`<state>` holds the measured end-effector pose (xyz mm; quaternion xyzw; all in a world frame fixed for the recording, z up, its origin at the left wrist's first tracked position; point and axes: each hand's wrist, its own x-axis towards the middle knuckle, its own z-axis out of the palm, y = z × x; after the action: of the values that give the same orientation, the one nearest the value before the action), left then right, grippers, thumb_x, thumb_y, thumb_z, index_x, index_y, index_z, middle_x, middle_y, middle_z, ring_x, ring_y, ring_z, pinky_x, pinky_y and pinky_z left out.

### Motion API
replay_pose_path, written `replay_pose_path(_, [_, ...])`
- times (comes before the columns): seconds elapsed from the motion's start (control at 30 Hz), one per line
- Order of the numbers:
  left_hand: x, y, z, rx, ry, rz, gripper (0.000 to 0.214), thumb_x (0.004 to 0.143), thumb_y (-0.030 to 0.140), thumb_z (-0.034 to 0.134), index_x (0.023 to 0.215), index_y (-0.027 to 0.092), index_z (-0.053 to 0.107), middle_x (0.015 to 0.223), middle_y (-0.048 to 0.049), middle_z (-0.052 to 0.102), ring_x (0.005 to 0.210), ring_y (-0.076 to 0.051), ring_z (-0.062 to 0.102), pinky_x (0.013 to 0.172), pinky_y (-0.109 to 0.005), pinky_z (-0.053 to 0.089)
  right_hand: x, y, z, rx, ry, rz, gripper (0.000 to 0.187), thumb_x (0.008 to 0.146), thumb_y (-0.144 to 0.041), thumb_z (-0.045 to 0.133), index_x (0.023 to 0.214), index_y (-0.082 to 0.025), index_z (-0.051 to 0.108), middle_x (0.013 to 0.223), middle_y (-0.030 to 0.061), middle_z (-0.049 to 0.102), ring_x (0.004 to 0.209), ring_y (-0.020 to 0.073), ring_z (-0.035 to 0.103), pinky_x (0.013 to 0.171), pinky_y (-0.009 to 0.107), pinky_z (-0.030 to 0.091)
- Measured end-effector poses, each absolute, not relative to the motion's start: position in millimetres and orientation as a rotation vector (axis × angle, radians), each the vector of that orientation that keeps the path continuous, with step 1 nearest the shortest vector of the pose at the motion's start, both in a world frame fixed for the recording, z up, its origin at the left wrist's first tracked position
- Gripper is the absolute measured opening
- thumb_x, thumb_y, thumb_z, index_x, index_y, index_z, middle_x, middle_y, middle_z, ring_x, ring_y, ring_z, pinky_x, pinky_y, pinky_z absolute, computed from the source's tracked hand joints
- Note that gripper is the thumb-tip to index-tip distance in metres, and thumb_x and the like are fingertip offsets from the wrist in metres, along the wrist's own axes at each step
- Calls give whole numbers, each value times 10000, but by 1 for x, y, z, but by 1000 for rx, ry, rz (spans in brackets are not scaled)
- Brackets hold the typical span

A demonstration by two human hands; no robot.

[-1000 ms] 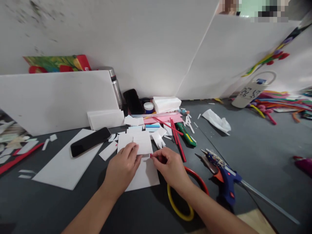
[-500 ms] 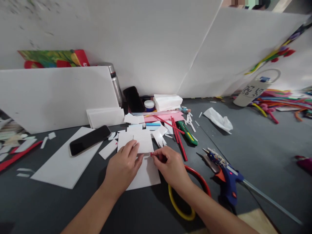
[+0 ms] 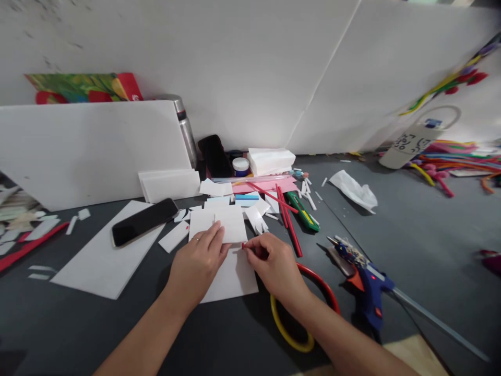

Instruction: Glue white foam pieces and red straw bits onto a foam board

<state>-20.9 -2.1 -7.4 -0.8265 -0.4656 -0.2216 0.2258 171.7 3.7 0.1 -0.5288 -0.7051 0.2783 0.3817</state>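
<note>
My left hand (image 3: pixel 199 261) rests on a white card (image 3: pixel 233 222), its fingers over the top and its thumb by the near edge. Beneath lies a larger white sheet (image 3: pixel 238 277). My right hand (image 3: pixel 276 269) is closed in a pinch on a small red piece (image 3: pixel 243 245), held at the card's near right corner. Most of that piece is hidden by the fingertips. Just right of this hand are red sticks (image 3: pixel 291 230) and a green utility knife (image 3: pixel 303 211). Scissors with red and yellow handles (image 3: pixel 289 339) lie partly under my right forearm.
A blue glue gun (image 3: pixel 370 292) with a long glue stick lies at right, near a crumpled tissue (image 3: pixel 354 192). At left, a black phone (image 3: pixel 144 222) sits on a white board (image 3: pixel 102 261). Behind stand a metal flask (image 3: pixel 187 133), a leaning white panel (image 3: pixel 90 151) and a white bottle (image 3: pixel 409 146).
The view has shifted slightly. Both hands stay almost in place, the left still on the card and the right still pinching the small red piece at its corner.
</note>
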Motion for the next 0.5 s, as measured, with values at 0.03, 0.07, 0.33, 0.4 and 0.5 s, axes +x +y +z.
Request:
replay_pose_path(0.03, [-21, -2, -7, -2278, -1285, -610, 316, 972, 260, 541, 1165, 31, 640, 1206, -183, 706, 967, -274, 700, 794, -384, 581, 172, 3, 0, -1348, -1799, 709, 110, 800, -89, 648, 813, -180, 707, 711, 0, 636, 620, 136, 563, 594, 249, 426])
replay_pose_path(0.07, [-21, -2, -7, -2276, -1288, -609, 317, 972, 261, 539, 1167, 32, 640, 1207, -182, 706, 967, -273, 700, 793, -382, 581, 172, 3, 0, -1348, -1799, 707, 108, 801, -90, 649, 811, -180, 707, 713, 1, 637, 623, 136, 564, 595, 249, 427])
replay_pose_path(0.33, [-21, -1, -8, -2269, -1282, -608, 326, 967, 262, 547, 1178, 28, 633, 1202, -187, 706, 973, -269, 700, 799, -374, 581, 171, 2, 1, -1371, -1789, 689, 95, 799, -101, 652, 812, -170, 718, 699, 4, 630, 618, 142, 557, 589, 257, 420])
replay_pose_path(0.4, [-21, -1, -8, -2263, -1285, -619, 324, 967, 264, 547, 1172, 30, 636, 1196, -186, 709, 964, -267, 702, 794, -373, 583, 170, 2, 1, -1372, -1791, 687, 95, 802, -102, 649, 811, -168, 717, 699, 4, 627, 621, 143, 559, 591, 257, 421])
replay_pose_path(0.5, [-20, -2, -8, -2267, -1299, -624, 324, 972, 271, 540, 1167, 33, 639, 1194, -183, 711, 962, -269, 703, 790, -375, 584, 170, 3, 0, -1371, -1792, 684, 95, 805, -105, 646, 814, -169, 715, 706, 5, 625, 626, 144, 561, 593, 256, 422])
